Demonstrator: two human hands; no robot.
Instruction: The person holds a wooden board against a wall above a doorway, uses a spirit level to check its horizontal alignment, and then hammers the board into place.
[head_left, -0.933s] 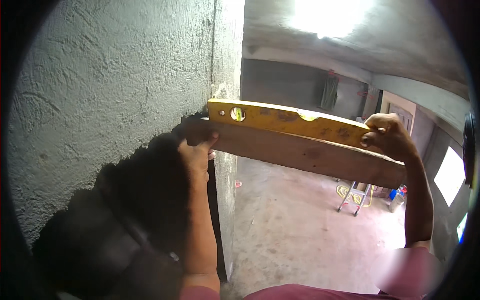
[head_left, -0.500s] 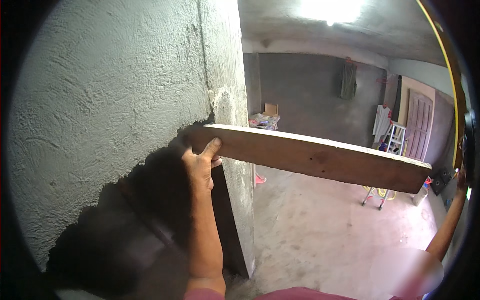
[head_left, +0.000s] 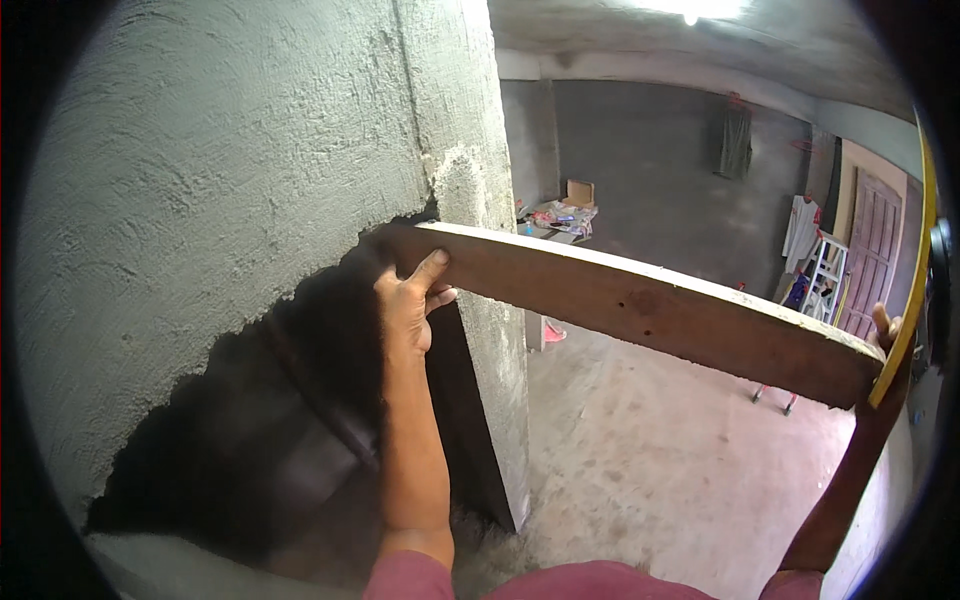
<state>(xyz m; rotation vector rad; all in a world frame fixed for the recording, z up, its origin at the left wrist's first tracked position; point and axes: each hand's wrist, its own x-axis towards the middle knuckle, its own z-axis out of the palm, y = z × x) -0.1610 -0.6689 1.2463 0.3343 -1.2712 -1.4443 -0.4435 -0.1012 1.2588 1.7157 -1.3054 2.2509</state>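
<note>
A long brown wooden plank (head_left: 640,305) slants down to the right, its left end at the grey corner column and the ragged dark hole in the wall. My left hand (head_left: 415,295) grips it near that end, thumb on the near face and fingers curled at the lower edge. At the plank's right end stands a long yellow-edged bar (head_left: 905,330), its lower tip against the plank. My right hand (head_left: 885,325) is there with the bar, fingertips showing above the plank's top edge. The bar and the plank partly hide this hand.
Rough grey plaster (head_left: 220,150) covers the wall at left, around the dark hole (head_left: 240,450). The column (head_left: 480,200) stands beside it. Farther back are a stepladder (head_left: 825,280), a brown door (head_left: 872,250), hanging clothes (head_left: 735,142) and a cluttered low table (head_left: 560,225).
My right hand has brought the yellow-edged bar inward and down to the plank's right end. The left hand keeps its grip on the plank. My view has turned slightly left and down.
</note>
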